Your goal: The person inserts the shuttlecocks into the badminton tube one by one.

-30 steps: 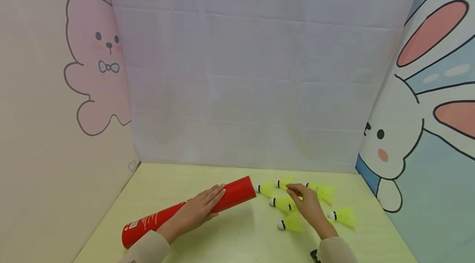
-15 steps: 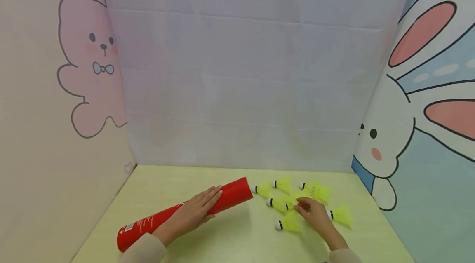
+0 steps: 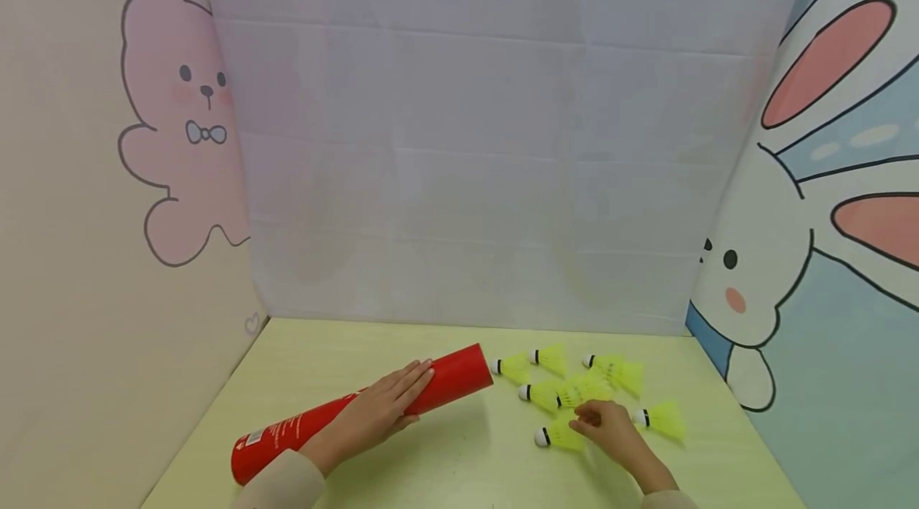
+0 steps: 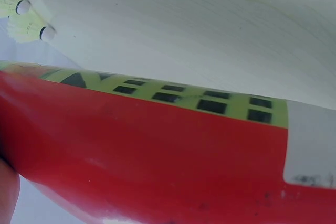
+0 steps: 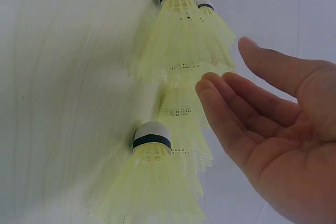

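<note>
My left hand (image 3: 373,417) grips a red shuttlecock tube (image 3: 455,373), fingers laid across its top. The tube slants, its right end farther back. Close up, the left wrist view shows the tube's red side (image 4: 157,161) and a yellow-green band with dark squares. My right hand (image 3: 610,433) hovers at the skirt of the front yellow shuttlecock (image 3: 563,436). In the right wrist view a gap shows between thumb and fingers of the right hand (image 5: 278,114), beside the skirt of a shuttlecock (image 5: 181,40); nothing is held.
Several more yellow shuttlecocks lie on the pale table (image 3: 445,469): a nested-looking group (image 3: 585,389) in the middle, a lone shuttlecock (image 3: 664,420) at right, others behind. A white back wall (image 3: 467,174) and rabbit-printed side walls enclose the table.
My right hand has come forward from the back shuttlecocks to the front shuttlecock's skirt, its thumb and fingers parting. The left hand and tube hold nearly the same place.
</note>
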### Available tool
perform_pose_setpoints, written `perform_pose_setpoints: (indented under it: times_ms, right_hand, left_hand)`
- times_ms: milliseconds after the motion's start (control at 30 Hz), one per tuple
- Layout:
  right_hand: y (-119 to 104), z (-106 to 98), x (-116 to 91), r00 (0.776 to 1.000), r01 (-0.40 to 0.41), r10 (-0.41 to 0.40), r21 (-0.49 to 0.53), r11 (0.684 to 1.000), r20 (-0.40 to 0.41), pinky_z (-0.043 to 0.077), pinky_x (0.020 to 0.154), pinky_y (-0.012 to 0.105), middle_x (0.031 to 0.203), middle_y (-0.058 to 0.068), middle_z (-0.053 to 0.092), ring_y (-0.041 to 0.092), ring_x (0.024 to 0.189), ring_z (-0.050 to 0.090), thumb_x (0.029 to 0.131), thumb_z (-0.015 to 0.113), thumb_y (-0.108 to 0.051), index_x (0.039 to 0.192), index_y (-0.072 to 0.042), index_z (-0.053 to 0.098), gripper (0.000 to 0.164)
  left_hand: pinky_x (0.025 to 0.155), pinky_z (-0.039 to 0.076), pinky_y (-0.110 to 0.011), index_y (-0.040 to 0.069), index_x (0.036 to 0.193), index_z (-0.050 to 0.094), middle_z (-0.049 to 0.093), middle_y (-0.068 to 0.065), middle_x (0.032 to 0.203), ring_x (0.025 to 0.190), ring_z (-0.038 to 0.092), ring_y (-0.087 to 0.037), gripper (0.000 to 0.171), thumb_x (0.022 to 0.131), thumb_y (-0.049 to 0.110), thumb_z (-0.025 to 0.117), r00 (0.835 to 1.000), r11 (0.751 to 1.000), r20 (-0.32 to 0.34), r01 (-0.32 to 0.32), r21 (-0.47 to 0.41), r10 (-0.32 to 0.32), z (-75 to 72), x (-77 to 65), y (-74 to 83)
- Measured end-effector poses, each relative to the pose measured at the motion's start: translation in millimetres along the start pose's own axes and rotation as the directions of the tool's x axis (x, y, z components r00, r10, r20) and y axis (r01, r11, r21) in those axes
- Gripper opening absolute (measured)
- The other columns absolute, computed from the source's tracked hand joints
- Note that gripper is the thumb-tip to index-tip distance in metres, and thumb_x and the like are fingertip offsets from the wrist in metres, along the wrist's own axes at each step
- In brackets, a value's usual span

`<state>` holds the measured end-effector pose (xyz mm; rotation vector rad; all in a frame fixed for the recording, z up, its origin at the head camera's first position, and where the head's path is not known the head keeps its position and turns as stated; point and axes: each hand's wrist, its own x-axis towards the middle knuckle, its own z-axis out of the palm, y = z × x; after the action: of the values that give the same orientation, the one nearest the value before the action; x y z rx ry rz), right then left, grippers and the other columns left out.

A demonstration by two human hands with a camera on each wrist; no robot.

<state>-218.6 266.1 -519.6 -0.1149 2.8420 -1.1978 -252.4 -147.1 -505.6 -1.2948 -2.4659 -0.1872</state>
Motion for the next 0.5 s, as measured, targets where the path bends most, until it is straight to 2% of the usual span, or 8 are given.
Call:
perform_pose_setpoints:
  times_ms: [233, 500]
  right_hand:
    - [1.1, 2.8, 0.1, 0.996, 0.069, -0.068, -0.012, 0.998, 0.053, 0.053, 0.059, 0.027, 0.082, 0.005, 0.068, 0.017, 0.070, 0.062, 0.087, 0.070, -0.008, 0.093, 0.005, 0.069, 0.015]
    - [-1.1, 5.0, -3.4, 0.997, 0.067, -0.067, -0.005, 0.998, 0.024, 0.050, 0.054, 0.025, 0.077, 0.006, 0.067, 0.017, 0.067, 0.060, 0.086, 0.068, -0.001, 0.087, 0.004, 0.069, 0.005]
  left_hand:
    - [0.100, 0.046, -0.038, 0.011, 0.154, 0.020, 0.024, -0.004, 0.158, 0.139, 0.033, -0.024, 0.081, 0.091, 0.033, 0.066, 1.000, 1.000, 0.002, -0.008, 0.013, 0.008, 0.0, 0.3, 0.7]
    - [0.101, 0.046, -0.038, 0.012, 0.154, 0.020, 0.024, -0.004, 0.158, 0.140, 0.033, -0.024, 0.081, 0.091, 0.032, 0.066, 1.000, 1.000, 0.006, -0.008, 0.014, 0.008, -1.3, 2.6, 1.9]
